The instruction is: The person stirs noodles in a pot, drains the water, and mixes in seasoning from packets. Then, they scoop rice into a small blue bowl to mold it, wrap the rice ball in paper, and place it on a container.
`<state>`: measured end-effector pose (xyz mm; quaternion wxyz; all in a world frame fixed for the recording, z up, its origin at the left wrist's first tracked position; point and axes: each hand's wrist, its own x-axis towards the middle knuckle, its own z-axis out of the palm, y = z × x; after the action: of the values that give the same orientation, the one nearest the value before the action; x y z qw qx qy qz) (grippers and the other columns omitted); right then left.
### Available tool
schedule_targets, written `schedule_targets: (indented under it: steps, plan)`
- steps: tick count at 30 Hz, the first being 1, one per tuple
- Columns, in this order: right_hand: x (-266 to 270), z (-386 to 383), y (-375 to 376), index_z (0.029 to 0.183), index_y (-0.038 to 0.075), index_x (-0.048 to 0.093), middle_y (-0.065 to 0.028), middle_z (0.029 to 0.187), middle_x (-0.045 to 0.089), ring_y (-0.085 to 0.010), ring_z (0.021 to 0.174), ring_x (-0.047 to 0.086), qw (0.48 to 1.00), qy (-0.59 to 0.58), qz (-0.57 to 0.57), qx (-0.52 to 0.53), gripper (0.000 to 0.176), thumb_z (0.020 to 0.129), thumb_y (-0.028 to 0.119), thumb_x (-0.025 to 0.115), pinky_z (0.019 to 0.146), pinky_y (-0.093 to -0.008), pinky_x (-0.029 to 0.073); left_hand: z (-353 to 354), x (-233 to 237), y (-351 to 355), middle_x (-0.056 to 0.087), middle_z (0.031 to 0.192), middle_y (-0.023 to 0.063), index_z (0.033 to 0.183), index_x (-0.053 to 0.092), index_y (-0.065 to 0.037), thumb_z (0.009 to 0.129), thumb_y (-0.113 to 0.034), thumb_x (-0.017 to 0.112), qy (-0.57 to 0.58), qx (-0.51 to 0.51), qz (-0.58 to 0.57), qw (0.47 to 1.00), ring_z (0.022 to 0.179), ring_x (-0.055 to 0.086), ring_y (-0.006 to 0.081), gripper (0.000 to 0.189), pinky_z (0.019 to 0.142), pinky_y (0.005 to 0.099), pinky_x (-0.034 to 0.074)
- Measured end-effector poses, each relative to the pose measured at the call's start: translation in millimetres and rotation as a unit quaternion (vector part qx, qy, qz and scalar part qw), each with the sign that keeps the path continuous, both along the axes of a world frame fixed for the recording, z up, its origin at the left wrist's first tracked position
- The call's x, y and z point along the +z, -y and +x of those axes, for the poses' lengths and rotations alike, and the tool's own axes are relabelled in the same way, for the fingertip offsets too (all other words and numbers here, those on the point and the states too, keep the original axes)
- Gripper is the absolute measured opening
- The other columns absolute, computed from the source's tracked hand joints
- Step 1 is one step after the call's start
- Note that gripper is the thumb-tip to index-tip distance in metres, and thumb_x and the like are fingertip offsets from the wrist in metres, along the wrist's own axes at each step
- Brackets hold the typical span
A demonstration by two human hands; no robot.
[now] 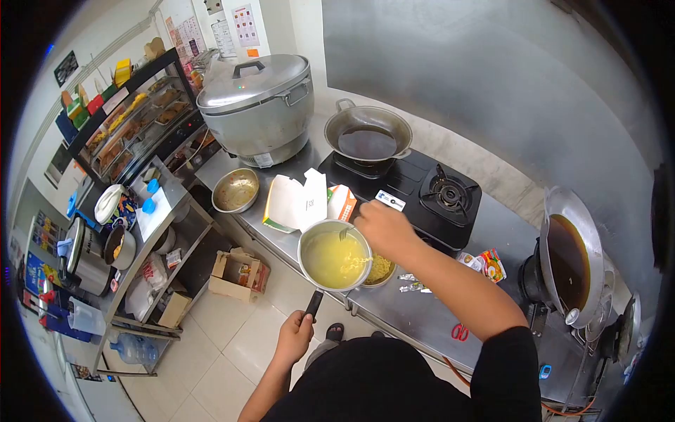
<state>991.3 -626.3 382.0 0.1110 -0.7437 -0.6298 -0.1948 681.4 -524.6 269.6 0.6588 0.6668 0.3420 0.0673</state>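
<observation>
My left hand point(293, 340) is wrapped round the black handle point(314, 304) of a saucepan point(301, 257), held tilted at the counter's front edge. Cloudy yellowish liquid fills the pan, with a few noodles point(354, 265) at its right side. Above the pan's far right rim, my right hand point(387, 228) is closed on a fork point(344, 233) whose tines point down into the pan. Partly hidden behind the pan and my right arm is a bowl point(386, 282) with yellow noodles in it. Opened cartons point(290, 200) stand just beyond the pan.
A black gas stove point(436, 224) carries a wok point(399, 128) of dark liquid. At right sits a larger wok point(594, 243) of brown liquid. Red scissors point(460, 332) and noodle packets point(492, 266) lie on the counter. A big rice cooker point(253, 126) and a metal bowl point(235, 190) are left.
</observation>
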Motion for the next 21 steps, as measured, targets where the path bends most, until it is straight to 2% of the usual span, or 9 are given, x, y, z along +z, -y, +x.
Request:
schedule_targets:
  steps: [4, 7, 11, 16, 21]
  plan:
    - [-27, 0, -28, 0.088, 0.004, 0.072, -0.0107, 0.094, 0.062, -0.0264, 0.093, 0.062, 0.996, 0.006, -0.09, 0.005, 0.013, 0.079, 0.011, 0.065, 0.075, -0.0355, 0.057, 1, -2, -4, 0.05, 0.062, -0.0018, 0.094, 0.059, -0.001, 0.106, -0.022, 0.052, 0.0, -0.008, 0.012, 1.0, 0.053, 0.044, 0.0071, 0.025, 0.05, 0.0271, 0.036]
    - [-29, -1, -26, 0.086, 0.003, 0.073, -0.0151, 0.097, 0.065, -0.0291, 0.1, 0.063, 0.991, -0.06, -0.119, 0.001, 0.011, 0.081, 0.009, 0.064, 0.081, -0.0382, 0.058, 4, -2, -7, 0.051, 0.062, -0.0005, 0.093, 0.059, -0.001, 0.106, -0.022, 0.052, -0.001, -0.01, 0.027, 1.0, 0.055, 0.046, 0.0082, 0.025, 0.052, 0.0283, 0.038]
    - [-31, 5, -27, 0.086, 0.002, 0.072, -0.0168, 0.097, 0.066, -0.0337, 0.099, 0.064, 0.979, -0.143, -0.148, -0.003, 0.01, 0.081, 0.006, 0.064, 0.084, -0.0431, 0.056, 6, -11, -9, 0.053, 0.064, 0.0012, 0.092, 0.06, -0.001, 0.105, -0.022, 0.053, 0.001, -0.015, 0.078, 0.997, 0.059, 0.049, 0.0103, 0.026, 0.055, 0.03, 0.04]
    - [-29, 12, -31, 0.085, 0.002, 0.071, -0.0203, 0.095, 0.065, -0.0383, 0.096, 0.065, 0.956, -0.232, -0.177, 0.029, 0.007, 0.082, 0.006, 0.065, 0.083, -0.046, 0.054, 10, -8, -12, 0.054, 0.065, 0.0014, 0.093, 0.061, -0.001, 0.104, -0.023, 0.054, -0.009, -0.015, 0.075, 0.997, 0.06, 0.049, 0.0106, 0.026, 0.056, 0.0306, 0.041]
    - [-8, 22, -25, 0.087, 0.002, 0.071, -0.0206, 0.095, 0.065, -0.0378, 0.097, 0.065, 0.956, -0.193, -0.213, 0.06, 0.008, 0.08, 0.004, 0.067, 0.083, -0.0446, 0.053, 11, -9, -15, 0.053, 0.064, 0.0008, 0.093, 0.061, -0.001, 0.104, -0.023, 0.054, -0.01, -0.011, 0.06, 0.998, 0.058, 0.048, 0.0101, 0.026, 0.056, 0.0304, 0.041]
